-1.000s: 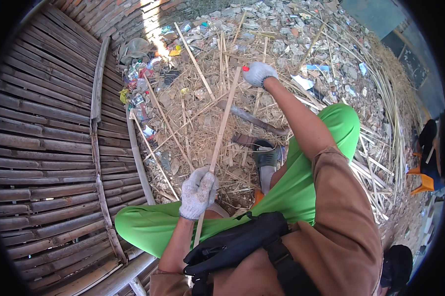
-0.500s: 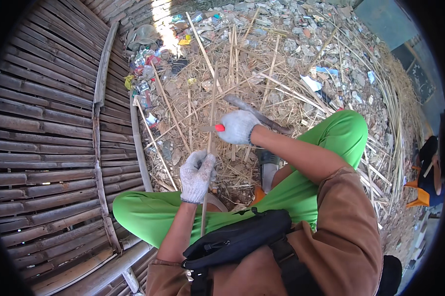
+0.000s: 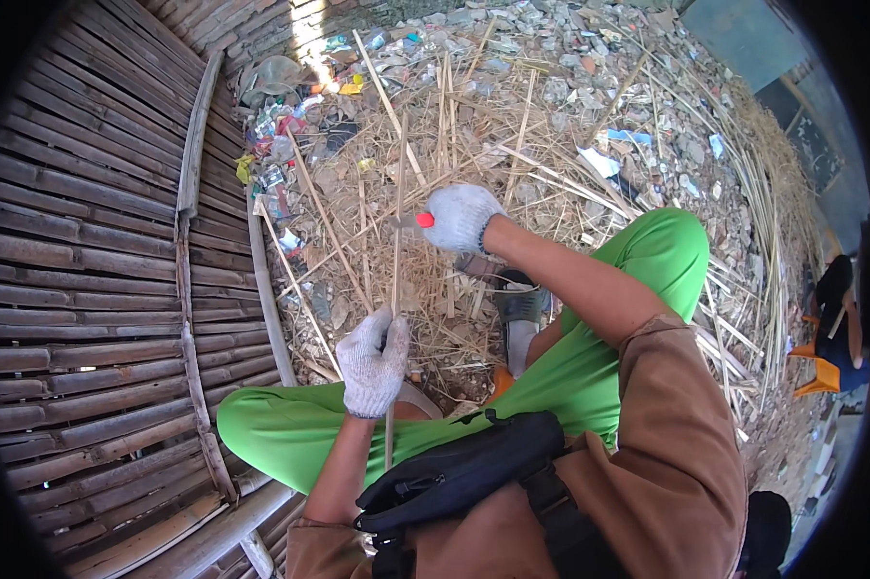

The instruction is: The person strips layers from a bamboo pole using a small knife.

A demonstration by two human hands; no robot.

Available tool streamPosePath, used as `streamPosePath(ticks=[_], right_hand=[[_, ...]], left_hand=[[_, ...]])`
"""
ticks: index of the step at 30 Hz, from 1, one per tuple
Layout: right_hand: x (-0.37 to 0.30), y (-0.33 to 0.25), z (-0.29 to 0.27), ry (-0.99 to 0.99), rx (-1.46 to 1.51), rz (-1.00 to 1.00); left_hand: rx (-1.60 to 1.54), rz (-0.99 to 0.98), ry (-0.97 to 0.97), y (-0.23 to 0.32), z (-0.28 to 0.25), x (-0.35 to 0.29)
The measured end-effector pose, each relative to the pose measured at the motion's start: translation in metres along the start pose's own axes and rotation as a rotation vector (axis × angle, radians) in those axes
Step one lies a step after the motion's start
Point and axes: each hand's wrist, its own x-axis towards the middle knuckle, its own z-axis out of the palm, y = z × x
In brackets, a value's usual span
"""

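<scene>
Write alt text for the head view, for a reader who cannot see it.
A seated person in green trousers grips a thin bamboo strip in the gloved left hand, while the gloved right hand holds a red-handled knife against it. Bamboo shavings and litter cover the ground; a slatted bamboo panel lies at left.

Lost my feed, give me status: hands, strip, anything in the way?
Left hand grips bamboo strip low. Right hand holds red-handled knife against it. Loose bamboo scraps litter ground ahead.

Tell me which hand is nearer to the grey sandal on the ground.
Right. The right hand grips a red-handled knife against the bamboo strip just up and left of the sandal; the left hand holds the strip lower down, farther left.
</scene>
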Motion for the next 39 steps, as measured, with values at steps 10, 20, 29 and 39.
streamPosePath(ticks=[10,20,29,39], right_hand=[[0.063,0.182,-0.046,0.192,0.073,0.478],[0.0,0.014,-0.008,0.033,0.222,0.077],[-0.023,-0.029,0.053,-0.021,0.048,-0.233],[-0.035,-0.051,0.042,-0.116,-0.023,-0.217]], left_hand=[[-0.007,0.322,-0.072,0.003,0.024,-0.02],[-0.833,-0.455,-0.112,-0.013,0.015,0.012],[-0.883,-0.46,0.041,-0.022,0.019,0.011],[-0.78,-0.423,0.098,-0.022,0.019,0.007]])
